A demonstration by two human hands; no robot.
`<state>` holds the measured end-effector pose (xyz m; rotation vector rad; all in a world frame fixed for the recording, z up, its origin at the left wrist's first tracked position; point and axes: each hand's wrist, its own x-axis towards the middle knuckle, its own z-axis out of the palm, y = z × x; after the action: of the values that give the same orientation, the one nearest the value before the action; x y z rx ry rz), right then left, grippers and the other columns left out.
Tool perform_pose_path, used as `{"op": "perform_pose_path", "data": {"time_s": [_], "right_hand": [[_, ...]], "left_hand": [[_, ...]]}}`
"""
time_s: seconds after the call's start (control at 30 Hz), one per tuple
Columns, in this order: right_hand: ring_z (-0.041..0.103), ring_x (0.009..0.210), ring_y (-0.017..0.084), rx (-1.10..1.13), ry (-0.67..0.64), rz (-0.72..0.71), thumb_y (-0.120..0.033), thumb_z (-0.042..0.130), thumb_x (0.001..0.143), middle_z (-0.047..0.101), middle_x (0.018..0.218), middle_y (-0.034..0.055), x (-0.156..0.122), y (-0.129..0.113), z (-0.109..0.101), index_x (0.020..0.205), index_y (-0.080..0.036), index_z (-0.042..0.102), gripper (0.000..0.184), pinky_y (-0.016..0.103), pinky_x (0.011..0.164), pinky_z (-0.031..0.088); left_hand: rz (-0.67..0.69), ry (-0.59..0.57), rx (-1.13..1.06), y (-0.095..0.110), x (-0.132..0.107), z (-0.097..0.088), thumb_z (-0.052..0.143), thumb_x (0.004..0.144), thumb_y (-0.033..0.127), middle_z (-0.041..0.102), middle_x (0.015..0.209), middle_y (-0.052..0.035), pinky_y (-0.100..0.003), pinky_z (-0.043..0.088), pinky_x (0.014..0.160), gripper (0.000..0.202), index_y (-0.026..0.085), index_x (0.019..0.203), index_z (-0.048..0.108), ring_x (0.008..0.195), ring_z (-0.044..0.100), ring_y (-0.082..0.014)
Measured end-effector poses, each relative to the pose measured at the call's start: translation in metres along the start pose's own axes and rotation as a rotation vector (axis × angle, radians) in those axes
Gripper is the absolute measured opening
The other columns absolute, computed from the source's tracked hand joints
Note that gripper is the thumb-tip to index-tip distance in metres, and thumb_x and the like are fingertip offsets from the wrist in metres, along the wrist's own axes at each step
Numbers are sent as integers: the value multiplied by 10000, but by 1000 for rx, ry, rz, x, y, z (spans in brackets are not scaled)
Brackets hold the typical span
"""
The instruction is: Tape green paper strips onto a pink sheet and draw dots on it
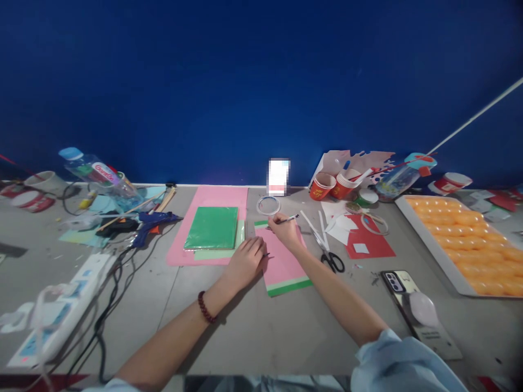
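Observation:
My right hand [285, 230] is closed around a pen [291, 219], its tip end low over the upper part of a pink sheet [281, 261]. Green strips [289, 289] edge this sheet at its top and bottom. My left hand [247, 260] lies on the sheet's left edge, fingers stretched and close together. A small dark thing [266, 255] shows by its fingertips; I cannot tell what it is. Left of the hands, a green packet [212, 227] rests on pale green sheets and a larger pink sheet [178, 251]. Scissors [333, 260] lie right of my right forearm.
A tape roll [268, 205] and a bright blurred screen [278, 177] are behind my hands. At right are paper cups [322, 187], red paper [378, 242], a phone [420, 316] and an orange-filled tray [463, 245]. A glue gun [153, 223], power strip [61, 316] and cables occupy the left.

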<state>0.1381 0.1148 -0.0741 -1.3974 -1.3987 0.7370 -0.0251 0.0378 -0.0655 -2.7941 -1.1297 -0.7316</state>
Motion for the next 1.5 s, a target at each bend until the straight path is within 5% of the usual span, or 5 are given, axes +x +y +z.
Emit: {"op": "perform_pose_path", "data": {"time_s": [0.47, 1.5], "right_hand": [[450, 436, 106, 76, 71, 34, -320, 517, 728, 316, 441, -74, 1, 3, -5, 499, -236, 290, 334, 215, 488, 442], [490, 460, 114, 26, 66, 25, -336, 532, 723, 377, 444, -64, 2, 10, -4, 493, -233, 301, 342, 210, 471, 397]], "left_hand": [[25, -14, 33, 1, 1, -2, 497, 917, 197, 633, 1150, -158, -452, 477, 944, 221, 123, 1106, 585, 1092, 596, -278], [11, -36, 29, -2, -2, 2, 471, 935, 229, 617, 1191, -159, -454, 482, 947, 247, 130, 1134, 579, 1136, 575, -279]]}}
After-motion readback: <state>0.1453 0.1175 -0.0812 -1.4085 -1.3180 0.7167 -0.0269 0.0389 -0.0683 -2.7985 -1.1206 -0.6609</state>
